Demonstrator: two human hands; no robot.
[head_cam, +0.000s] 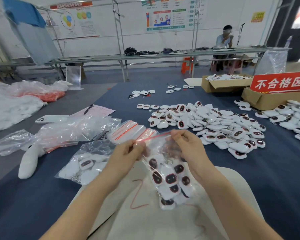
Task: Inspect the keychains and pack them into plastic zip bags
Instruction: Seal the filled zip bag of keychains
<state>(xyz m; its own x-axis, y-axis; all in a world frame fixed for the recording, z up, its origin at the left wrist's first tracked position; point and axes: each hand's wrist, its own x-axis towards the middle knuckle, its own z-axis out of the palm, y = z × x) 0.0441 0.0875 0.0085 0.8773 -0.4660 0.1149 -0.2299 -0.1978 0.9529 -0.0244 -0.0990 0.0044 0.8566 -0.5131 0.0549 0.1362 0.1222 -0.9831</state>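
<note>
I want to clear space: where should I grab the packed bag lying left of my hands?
Probably pinch the packed bag by its empty, crinkled far end, from above; the keychains bulk up the near end, so they would hang below.

"不合格区" is printed in white on the red sign [279, 82] by the cardboard box [265, 101], far right; the wall posters [164, 13] cannot be read.

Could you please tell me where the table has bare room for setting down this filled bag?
Bare blue cloth lies right of the right hand, short of the keychain pile, and near-left, short of the packed bag. Straight ahead, empty zip bags crowd it.
</note>
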